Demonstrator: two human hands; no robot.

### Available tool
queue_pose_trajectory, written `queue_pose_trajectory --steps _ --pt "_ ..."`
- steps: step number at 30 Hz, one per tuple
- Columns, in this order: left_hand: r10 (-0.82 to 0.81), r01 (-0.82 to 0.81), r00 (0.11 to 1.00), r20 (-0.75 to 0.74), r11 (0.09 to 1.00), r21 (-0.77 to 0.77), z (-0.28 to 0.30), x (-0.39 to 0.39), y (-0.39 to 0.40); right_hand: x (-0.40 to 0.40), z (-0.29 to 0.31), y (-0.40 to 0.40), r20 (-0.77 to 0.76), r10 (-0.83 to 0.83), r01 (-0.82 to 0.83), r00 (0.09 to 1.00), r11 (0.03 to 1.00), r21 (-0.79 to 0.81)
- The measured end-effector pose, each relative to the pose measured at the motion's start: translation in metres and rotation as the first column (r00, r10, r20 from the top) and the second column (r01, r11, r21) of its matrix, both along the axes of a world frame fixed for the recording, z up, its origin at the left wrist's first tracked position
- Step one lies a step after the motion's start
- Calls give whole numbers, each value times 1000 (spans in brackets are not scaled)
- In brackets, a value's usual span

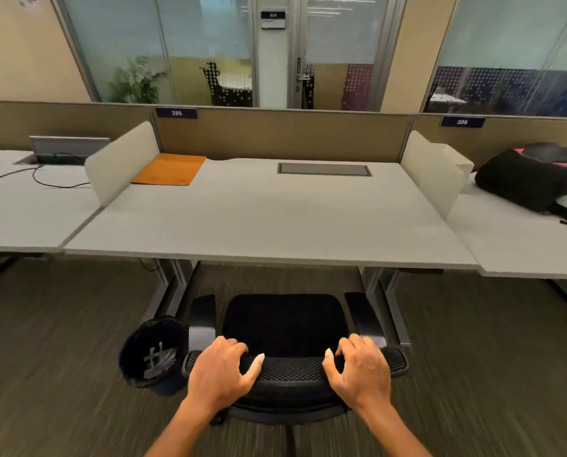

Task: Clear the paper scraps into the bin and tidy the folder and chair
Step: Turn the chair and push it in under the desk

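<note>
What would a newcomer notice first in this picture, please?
Two bare hands, left hand and right hand, grip the top of a black chair in front of the desk. An orange folder lies at the desk's back left corner, and a dark bin holding paper scraps stands left of the chair.

My left hand (221,374) and right hand (361,367) sit low in the frame's centre, palms down, fingers curled in a grip, thumbs inward, bare forearms reaching up from the bottom edge.
</note>
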State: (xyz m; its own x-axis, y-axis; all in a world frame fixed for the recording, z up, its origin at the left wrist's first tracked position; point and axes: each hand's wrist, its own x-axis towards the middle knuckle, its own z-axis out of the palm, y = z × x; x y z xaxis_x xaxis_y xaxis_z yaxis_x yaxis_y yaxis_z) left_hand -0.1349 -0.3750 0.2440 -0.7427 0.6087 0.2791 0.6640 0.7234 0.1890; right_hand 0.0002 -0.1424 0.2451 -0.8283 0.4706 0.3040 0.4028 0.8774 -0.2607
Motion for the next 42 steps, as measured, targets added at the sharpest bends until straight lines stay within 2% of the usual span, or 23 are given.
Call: queue_pose_trajectory --steps 13,21,31,39,42 --pt "-9 10 999 35 999 -34 -1 -151 79 -146 -6 77 -28 -22 21 999 999 -25" --pt "-14 14 1000 0 999 34 -3 -213 114 -207 -9 112 -11 -42 42 999 999 3" --pt "2 0 1000 28 996 -88 0 -262 143 -252 -8 137 -54 -70 69 996 998 -8" --pt "-20 28 996 84 995 -93 -4 -271 143 -258 -12 137 -6 -60 60 998 998 -1" --pt "-45 63 986 162 992 -112 -1 -273 144 -258 -7 137 39 -50 49 998 999 17"
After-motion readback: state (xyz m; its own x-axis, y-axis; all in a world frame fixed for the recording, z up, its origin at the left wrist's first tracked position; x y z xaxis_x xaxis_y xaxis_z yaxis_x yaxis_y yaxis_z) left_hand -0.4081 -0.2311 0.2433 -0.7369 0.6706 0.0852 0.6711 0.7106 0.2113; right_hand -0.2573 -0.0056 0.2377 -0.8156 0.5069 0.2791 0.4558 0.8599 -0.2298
